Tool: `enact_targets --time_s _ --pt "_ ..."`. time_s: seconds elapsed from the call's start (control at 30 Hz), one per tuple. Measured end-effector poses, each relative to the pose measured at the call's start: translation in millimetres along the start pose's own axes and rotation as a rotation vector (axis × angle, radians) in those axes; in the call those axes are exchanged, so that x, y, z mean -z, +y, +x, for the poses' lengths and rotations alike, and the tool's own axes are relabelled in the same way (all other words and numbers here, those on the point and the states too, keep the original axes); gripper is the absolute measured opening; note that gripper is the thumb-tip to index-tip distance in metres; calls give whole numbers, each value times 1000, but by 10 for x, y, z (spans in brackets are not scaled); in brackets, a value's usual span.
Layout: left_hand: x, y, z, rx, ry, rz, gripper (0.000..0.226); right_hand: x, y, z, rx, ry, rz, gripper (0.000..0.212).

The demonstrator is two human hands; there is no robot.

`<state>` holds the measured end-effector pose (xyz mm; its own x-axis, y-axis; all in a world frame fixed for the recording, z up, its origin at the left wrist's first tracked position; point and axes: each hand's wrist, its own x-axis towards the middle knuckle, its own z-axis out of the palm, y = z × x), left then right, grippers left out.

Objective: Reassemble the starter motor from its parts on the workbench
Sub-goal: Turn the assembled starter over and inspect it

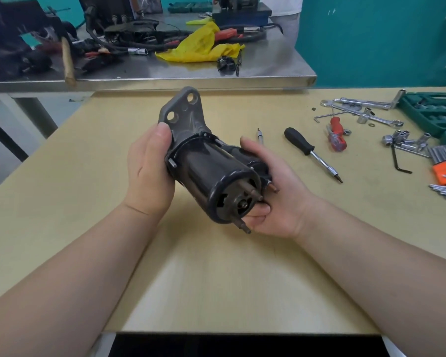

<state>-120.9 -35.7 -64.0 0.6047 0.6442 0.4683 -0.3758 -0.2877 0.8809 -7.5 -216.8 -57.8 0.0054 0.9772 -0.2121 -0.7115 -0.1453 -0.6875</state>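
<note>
Metal and heavy, we judge the starter motor; our left hand grips its flange end, right hand cradles the slick black body above the desk middle.

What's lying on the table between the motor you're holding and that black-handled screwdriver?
In the head view, a thin silver bit or pin lies on the wooden table between the starter motor and the black-handled screwdriver, just beyond the right hand.
</note>
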Motion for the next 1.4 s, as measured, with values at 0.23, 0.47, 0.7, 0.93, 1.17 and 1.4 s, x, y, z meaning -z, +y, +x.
enact_targets --time_s 0.23,0.47,0.7,0.93,1.17,1.4 --pt "-50 70 -7 181 53 -118 38 -18 -72 0 -72 109 -226 65" --pt "-82 23 61 355 129 -78 37 -55 -85 34 -94 251 -254 81" --pt "-40 -9 62 329 72 75 63 28 -73 44 -83 279 -230 79" --pt "-26 -46 172 488 177 -10 30 15 -123 24 75 114 -185 113" --pt "-66 -48 185 543 128 25 31 67 -85 35 363 473 -865 26" --pt "-27 12 155 597 28 54 46 139 -67 77 535 737 -1181 54"
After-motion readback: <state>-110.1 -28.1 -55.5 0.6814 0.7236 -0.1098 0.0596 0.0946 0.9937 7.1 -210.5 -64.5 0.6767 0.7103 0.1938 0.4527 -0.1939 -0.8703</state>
